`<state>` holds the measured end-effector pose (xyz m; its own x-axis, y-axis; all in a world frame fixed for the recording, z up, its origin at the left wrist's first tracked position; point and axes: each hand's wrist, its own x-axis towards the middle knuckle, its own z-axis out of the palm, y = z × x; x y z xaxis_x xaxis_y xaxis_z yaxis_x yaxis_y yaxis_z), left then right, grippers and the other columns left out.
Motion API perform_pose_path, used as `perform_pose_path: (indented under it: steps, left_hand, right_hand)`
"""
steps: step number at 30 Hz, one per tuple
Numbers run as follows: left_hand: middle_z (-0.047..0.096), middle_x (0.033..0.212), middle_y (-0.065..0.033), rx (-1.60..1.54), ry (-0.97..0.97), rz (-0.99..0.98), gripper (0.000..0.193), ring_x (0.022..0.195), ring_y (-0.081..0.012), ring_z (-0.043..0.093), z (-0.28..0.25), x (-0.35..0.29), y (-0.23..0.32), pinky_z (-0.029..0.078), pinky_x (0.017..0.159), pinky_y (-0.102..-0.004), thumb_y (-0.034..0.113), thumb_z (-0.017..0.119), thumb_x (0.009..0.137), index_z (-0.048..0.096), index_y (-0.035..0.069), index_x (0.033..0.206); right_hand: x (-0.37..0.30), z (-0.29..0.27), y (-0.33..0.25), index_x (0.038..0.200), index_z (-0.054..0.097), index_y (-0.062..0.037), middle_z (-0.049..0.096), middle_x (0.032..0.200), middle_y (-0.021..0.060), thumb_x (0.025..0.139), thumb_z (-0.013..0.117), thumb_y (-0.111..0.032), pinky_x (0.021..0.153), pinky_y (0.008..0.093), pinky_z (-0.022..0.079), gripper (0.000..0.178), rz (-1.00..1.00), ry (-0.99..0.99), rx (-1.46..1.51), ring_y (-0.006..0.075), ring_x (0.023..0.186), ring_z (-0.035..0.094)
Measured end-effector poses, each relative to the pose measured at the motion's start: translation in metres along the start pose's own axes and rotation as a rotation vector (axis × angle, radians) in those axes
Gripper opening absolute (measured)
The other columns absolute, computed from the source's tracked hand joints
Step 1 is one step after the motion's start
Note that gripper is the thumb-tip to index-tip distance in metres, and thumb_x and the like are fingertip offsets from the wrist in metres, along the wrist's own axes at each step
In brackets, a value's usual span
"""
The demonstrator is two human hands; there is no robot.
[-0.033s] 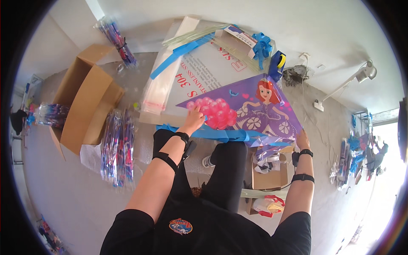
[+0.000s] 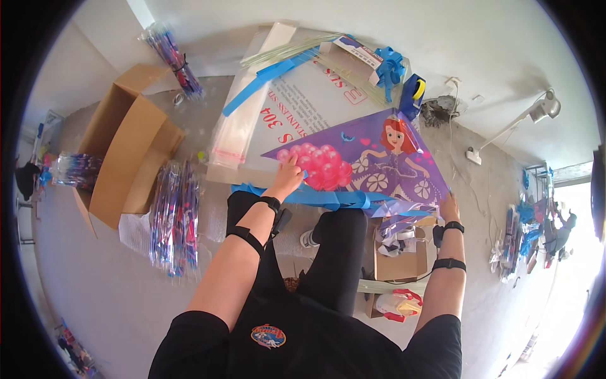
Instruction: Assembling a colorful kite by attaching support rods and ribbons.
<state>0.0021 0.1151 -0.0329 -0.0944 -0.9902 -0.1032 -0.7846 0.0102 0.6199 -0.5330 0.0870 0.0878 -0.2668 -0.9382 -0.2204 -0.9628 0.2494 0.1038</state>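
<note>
A purple kite (image 2: 353, 142) lies spread across the board in front of me. Its print shows a red-haired cartoon princess and a bunch of pink balloons. My left hand (image 2: 288, 177) grips its near edge beside the balloons, the fingertips on top; a small bit of blue shows by the thumb. At the right corner, my right hand (image 2: 449, 207) is closed on the kite, its fingers partly hidden. Blue ribbon tails (image 2: 334, 200) hang along the near edge, over my knees, and a loose shiny purple fold (image 2: 404, 218) droops near the right hand.
The work board (image 2: 303, 95) bears clear plastic sleeves (image 2: 252, 95), thin rods (image 2: 284, 52), a small box (image 2: 356, 54) and a blue tape dispenser (image 2: 411, 95). Left stand a cardboard box (image 2: 129, 164) and wrapped bundles (image 2: 175, 218). An open carton (image 2: 401, 265) sits below the right hand; a lamp (image 2: 543, 108) juts from the right.
</note>
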Motion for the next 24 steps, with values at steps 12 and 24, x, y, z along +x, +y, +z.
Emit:
perform_pose_path:
  steps: [12,24]
  left_hand:
    - [0.057,0.121,-0.0081,-0.849,0.373,-0.204,0.02,0.11,-0.0158,0.05,0.002,-0.014,0.0,0.039,0.091,-0.0278,0.021,0.059,0.091,0.064,0.002,0.091]
    - [0.059,0.084,0.0003,-1.816,0.417,-0.407,0.028,0.078,-0.0092,0.054,-0.041,-0.033,-0.02,0.044,0.074,-0.0239,0.028,0.062,0.09,0.06,0.004,0.102]
  right_hand:
    - [-0.085,0.049,-0.317,0.112,0.06,-0.0039,0.059,0.115,0.0173,0.081,0.057,-0.009,0.096,0.0391,0.043,0.031,-0.836,0.216,0.676,0.0327,0.111,0.054]
    - [-0.177,0.058,-0.412,0.096,0.062,-0.0023,0.064,0.092,0.0171,0.082,0.057,-0.014,0.073,0.0429,0.051,0.019,-0.805,-0.188,0.67,0.0352,0.087,0.063]
